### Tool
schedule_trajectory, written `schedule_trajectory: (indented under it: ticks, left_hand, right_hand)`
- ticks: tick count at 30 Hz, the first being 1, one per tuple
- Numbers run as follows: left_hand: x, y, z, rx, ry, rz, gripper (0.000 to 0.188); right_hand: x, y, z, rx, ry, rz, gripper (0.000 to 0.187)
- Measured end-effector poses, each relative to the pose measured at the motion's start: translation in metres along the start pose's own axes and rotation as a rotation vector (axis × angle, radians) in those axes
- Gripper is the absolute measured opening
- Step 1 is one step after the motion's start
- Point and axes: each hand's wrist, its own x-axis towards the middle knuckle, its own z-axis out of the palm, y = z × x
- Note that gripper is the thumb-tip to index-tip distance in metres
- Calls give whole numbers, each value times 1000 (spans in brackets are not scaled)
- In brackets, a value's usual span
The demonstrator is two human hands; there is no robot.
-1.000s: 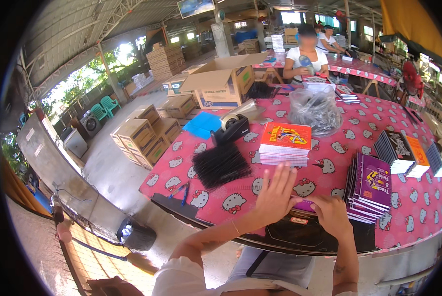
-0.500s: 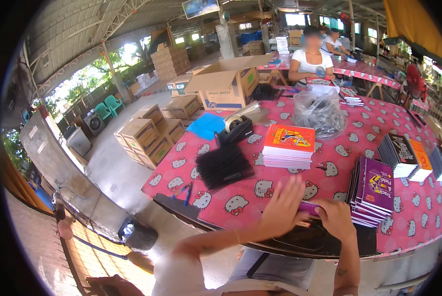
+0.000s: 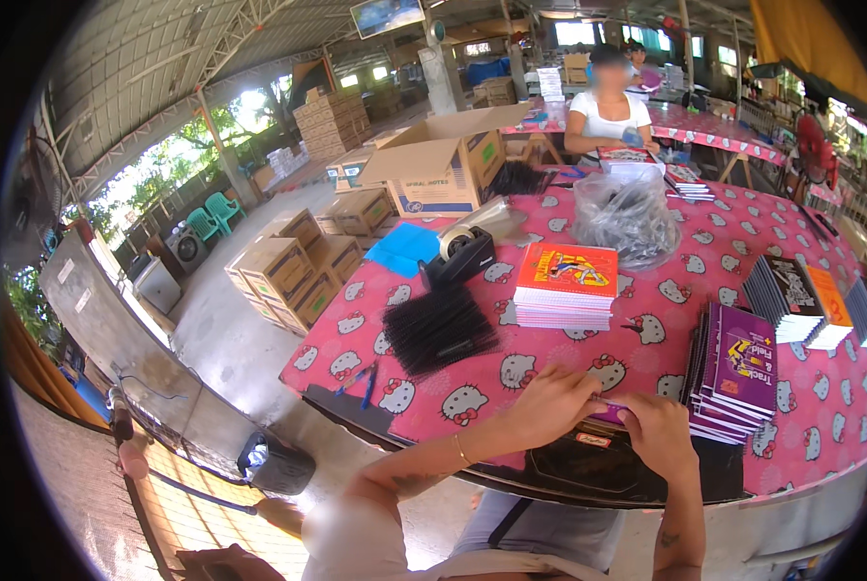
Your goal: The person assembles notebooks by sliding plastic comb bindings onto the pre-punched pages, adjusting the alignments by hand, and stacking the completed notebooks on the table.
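Purple notebook [image 3: 608, 413], mostly covered, seen in head view: holds it between left hand [image 3: 561, 399] and right hand [image 3: 658, 426], at near edge of pink table [image 3: 356, 324], close to black mat [image 3: 637, 470]. On right, pinches its right end between thumb and curled fingers. On left, bends fingers close together at its left end; cannot tell if pinching or only pressing. Seems to be at step of working along one edge, perhaps at binding; next move probably calls for steady right hold and even pressure from left. Shows visible strip with long axis roughly left to right, right end slightly nearer; cannot tell which way cover points. Has purple stack [image 3: 733, 373] to right, orange stack [image 3: 566, 286] farther away, black coils [image 3: 438, 329] to left.
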Motion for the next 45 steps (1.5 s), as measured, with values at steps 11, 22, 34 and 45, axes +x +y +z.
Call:
schedule_trajectory:
  ticks: [11,22,34,45]
  left_hand:
    - [3,8,24,536,372,22,88]
    - [-27,16,55,465,257,130,89]
    - [5,19,16,271,49,255,47]
    - [-2,18,41,536,361,69,90]
  right_hand:
    - [5,2,6,59,45,-21,21]
    - [-7,1,-5,23,-80,78,49]
    - [-49,45,46,869,279,295,16]
    - [-35,31,46,770,134,281,18]
